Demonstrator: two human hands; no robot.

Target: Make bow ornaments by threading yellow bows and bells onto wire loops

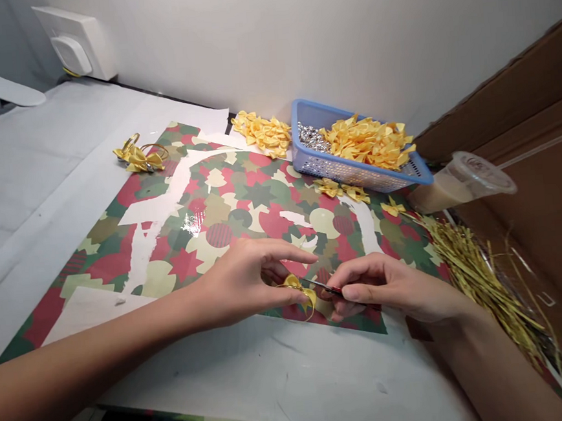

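The white tabletop (37, 152) carries patterned wrapping paper (242, 207), with a blue basket (346, 170) at upper right. At lower centre the left hand (247, 281) has its grip closed on a yellow bow (299, 287), which lies over the paper's lower edge. The right hand (389, 286) grips a thin red-handled tool (323, 287) touching it

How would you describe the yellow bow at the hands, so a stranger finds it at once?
Find the red-and-green sheet on the table; at its near edge two hands meet. The bow lies between them, held by the left hand, with a thin tool in the right hand touching it. Unlike the bows heaped in and beside the blue basket, it is single, in hand.
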